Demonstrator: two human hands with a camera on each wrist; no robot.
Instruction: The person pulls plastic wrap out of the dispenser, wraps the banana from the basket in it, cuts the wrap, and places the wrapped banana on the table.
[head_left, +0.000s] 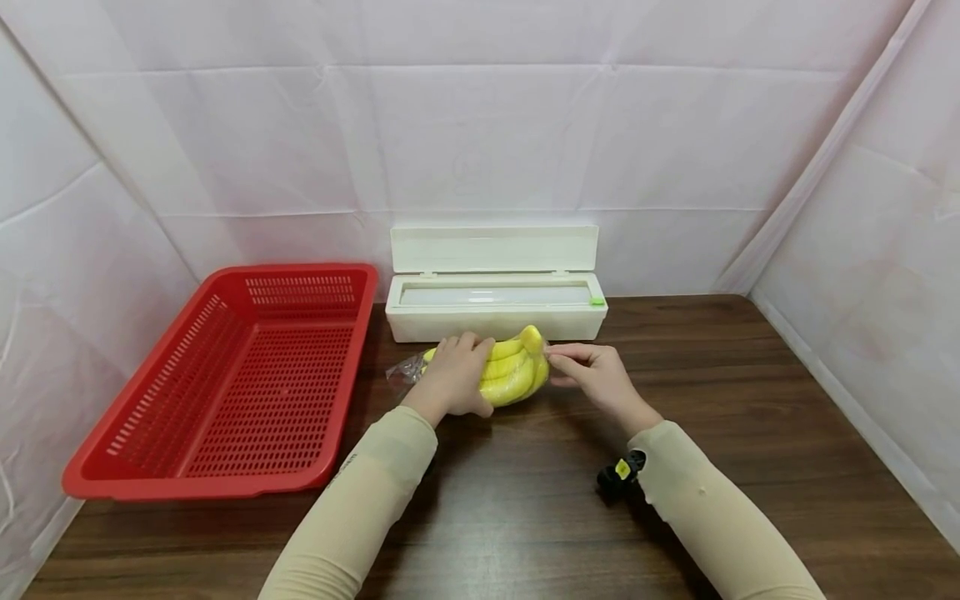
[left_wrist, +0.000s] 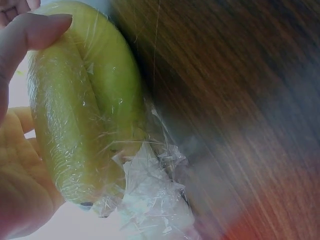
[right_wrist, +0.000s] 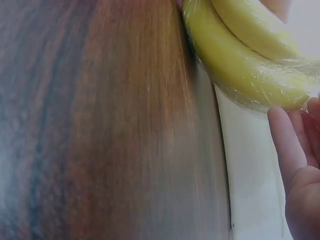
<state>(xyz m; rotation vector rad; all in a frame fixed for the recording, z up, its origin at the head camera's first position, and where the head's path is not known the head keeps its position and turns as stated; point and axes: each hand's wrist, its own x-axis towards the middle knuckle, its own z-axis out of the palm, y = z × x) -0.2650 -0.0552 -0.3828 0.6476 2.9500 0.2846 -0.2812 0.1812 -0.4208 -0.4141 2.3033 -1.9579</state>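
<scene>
A bunch of yellow bananas (head_left: 508, 382) lies on the table in front of the white box, with clear cling film drawn around it. My left hand (head_left: 453, 379) grips the bunch from its left side; in the left wrist view the thumb (left_wrist: 47, 29) lies over the wrapped bananas (left_wrist: 100, 95). Loose crumpled cling film (left_wrist: 157, 200) sticks out past that end. At the stem end, my right hand (head_left: 600, 383) pinches the film's edge between thumb and fingers. The right wrist view shows its fingers (right_wrist: 286, 137) against the film-covered bananas (right_wrist: 240, 70).
A white cling film dispenser (head_left: 495, 323) stands behind the bananas with its lid (head_left: 495, 250) raised and a green slider (head_left: 597, 301) at its right end. A red plastic basket (head_left: 348, 375) stands on the left of the dark wooden table (head_left: 750, 400). White cloth walls surround it.
</scene>
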